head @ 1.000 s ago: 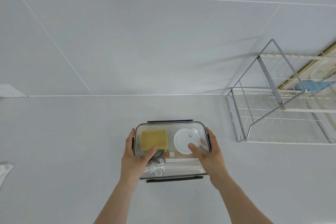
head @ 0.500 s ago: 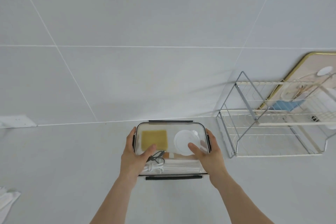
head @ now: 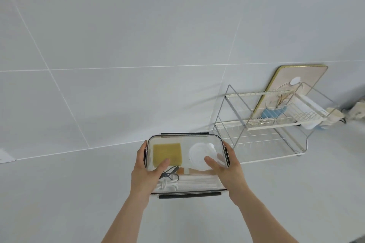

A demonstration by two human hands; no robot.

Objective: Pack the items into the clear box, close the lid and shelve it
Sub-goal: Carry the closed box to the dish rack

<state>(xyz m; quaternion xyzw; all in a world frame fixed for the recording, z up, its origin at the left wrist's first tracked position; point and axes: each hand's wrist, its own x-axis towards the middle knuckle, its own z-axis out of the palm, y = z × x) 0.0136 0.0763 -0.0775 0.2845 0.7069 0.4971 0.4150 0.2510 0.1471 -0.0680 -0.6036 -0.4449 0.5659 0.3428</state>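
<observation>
A clear box point(head: 185, 140) with its lid on and dark latches sits between my hands at the lower middle. Through the lid I see a yellow sponge point(head: 167, 152), a round white disc point(head: 199, 154), a dark cord point(head: 169, 171) and white pieces point(head: 197, 182) along the near side. My left hand point(head: 146, 171) grips the box's left end, thumb on the lid. On the right end, my right hand point(head: 227, 169) holds it the same way. A two-tier wire rack point(head: 262, 124) stands to the right against the wall.
A gold-edged board point(head: 308, 77) leans on the wall behind the rack. White and blue items point(head: 274, 112) lie on the rack's upper tier. Pale objects point(head: 357, 112) sit at the far right. A white plate point(head: 5, 156) shows at the left edge.
The view has tilted up and turned right, so the rack and board show more fully. Both hands keep the same grip on the box.
</observation>
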